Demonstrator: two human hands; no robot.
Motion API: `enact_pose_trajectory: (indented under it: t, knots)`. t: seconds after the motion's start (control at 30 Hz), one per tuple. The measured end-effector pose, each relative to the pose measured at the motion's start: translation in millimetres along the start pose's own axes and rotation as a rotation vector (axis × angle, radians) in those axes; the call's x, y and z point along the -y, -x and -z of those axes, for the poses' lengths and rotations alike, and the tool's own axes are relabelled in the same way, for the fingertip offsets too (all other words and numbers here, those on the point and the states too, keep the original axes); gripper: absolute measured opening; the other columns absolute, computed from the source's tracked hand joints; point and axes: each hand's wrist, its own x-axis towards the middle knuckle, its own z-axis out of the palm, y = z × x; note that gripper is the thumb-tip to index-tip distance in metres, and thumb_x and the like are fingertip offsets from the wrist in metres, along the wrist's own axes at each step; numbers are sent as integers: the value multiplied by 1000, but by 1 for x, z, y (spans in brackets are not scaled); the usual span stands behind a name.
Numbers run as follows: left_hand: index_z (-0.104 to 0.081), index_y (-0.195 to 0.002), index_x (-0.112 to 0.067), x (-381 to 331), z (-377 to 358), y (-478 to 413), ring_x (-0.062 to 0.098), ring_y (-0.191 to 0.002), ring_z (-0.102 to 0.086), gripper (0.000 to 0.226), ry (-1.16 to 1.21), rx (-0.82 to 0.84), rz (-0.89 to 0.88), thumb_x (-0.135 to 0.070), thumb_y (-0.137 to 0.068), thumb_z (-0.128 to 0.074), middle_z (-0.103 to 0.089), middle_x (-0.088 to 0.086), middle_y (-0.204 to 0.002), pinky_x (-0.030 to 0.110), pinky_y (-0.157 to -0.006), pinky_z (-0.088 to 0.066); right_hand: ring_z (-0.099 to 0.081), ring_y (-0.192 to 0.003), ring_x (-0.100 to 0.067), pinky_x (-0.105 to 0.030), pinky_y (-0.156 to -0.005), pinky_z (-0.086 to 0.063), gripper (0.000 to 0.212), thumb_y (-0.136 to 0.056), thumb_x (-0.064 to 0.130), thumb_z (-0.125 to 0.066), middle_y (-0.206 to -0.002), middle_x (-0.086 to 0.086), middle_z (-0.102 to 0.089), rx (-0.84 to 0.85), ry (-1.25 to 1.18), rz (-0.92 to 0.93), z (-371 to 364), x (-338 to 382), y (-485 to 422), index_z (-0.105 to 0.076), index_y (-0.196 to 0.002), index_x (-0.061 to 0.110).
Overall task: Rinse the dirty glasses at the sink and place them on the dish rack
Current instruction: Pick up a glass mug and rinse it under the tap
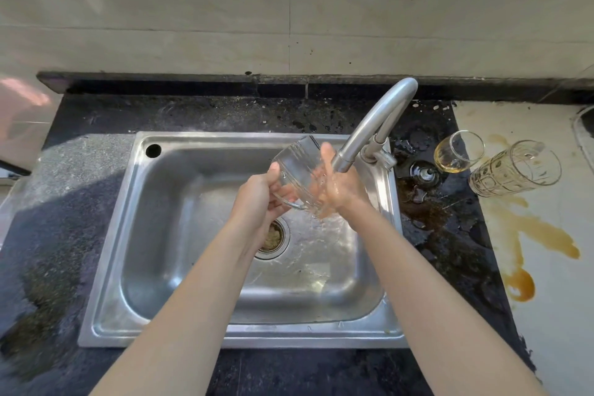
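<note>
Both on mug (299, 164) over sink (193, 328): my left hand (260, 196) grips the handle (291, 203), my right hand (334, 186) presses flat against it, under the tap (373, 125).

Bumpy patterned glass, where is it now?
In the head view the patterned glass is on the pale counter right of the sink, beside the smaller glass, with the brown spill in front of it.

Two bare forearms (193, 283); R hand (337, 186) prob. wet.
</note>
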Motion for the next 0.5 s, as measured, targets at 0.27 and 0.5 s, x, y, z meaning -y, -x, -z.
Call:
enact_pose_trajectory:
  t: [0.27,0.5]
  knots:
    - [-43,-59,-11,14,1,-3,16,-71,-59,45,192,185,-43,-29,-100,-43,-57,0,-60,32,-88,-49,-68,-85,-31,-40,-64,-59,43,-94,52,-43,-94,-9,-73,221,-694,-263,23,5,16,-66,-109,19]
    - [-66,-98,-17,13,9,-4,15,-108,-59,33,-196,109,-294,-20,-71,-47,-67,3,-110,32,-95,-43,-61,-81,-27,-24,-39,-48,25,-87,46,-61,-98,-4,-64,-54,-275,-184,30,7,3,-63,-87,21]
